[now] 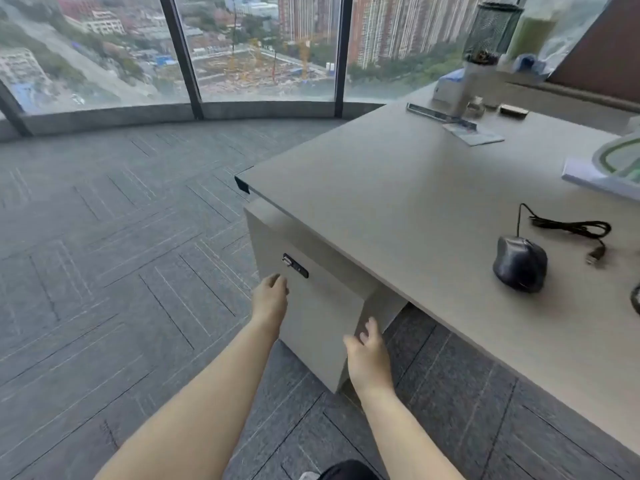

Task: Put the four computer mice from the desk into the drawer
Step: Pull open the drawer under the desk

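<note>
A black wired mouse (520, 268) lies on the grey desk (398, 209) at the right, its cable coiled behind it. A sliver of another dark object (636, 299) shows at the right frame edge. Under the desk's left end stands the drawer cabinet (322, 317), its front closed, with a black lock (295, 265) near the top. My left hand (272, 297) hovers at the cabinet's left front edge just below the lock, fingers slightly curled, holding nothing. My right hand (369, 355) reaches to the cabinet's right front edge, fingers apart, empty.
At the desk's far end stand a mesh pen holder (491, 32), a ruler (440, 116), papers (474, 135) and small items. A white and green object (620, 161) sits at the right edge. Grey carpet (104, 254) spreads to the left, bounded by large windows (263, 46).
</note>
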A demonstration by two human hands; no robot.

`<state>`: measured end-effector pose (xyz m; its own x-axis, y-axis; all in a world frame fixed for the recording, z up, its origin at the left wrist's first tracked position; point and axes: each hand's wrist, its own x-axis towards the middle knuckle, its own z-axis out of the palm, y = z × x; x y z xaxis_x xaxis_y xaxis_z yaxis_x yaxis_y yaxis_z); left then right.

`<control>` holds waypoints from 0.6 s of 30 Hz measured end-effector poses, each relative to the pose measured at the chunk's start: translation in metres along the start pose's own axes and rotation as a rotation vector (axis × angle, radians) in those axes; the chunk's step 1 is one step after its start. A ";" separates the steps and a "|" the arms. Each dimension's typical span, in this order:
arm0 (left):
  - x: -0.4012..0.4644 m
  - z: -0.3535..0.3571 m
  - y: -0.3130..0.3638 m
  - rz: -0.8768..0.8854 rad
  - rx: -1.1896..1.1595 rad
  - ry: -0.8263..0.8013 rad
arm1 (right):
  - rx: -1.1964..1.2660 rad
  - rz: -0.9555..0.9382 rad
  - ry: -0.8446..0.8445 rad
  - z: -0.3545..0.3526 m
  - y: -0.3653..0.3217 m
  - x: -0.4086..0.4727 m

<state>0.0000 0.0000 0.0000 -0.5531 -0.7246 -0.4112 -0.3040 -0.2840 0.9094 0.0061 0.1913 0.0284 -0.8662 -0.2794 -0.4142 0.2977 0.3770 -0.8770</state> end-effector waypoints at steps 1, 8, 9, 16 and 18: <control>0.005 0.006 0.004 -0.039 -0.066 0.011 | 0.034 0.010 0.004 0.000 0.001 0.006; 0.053 0.031 0.014 -0.201 -0.232 0.089 | 0.057 -0.024 0.034 0.006 0.001 0.027; 0.057 0.032 0.014 -0.209 -0.247 0.106 | 0.053 -0.029 0.046 0.006 0.002 0.028; 0.069 0.031 0.011 -0.238 -0.285 0.153 | -0.053 -0.004 0.037 0.005 0.004 0.030; 0.061 0.025 0.012 -0.236 -0.294 0.174 | -0.118 -0.048 0.039 0.005 0.005 0.024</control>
<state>-0.0568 -0.0315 -0.0157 -0.3481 -0.7062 -0.6166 -0.1587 -0.6039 0.7811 -0.0110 0.1820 0.0131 -0.8941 -0.2659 -0.3604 0.2082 0.4658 -0.8600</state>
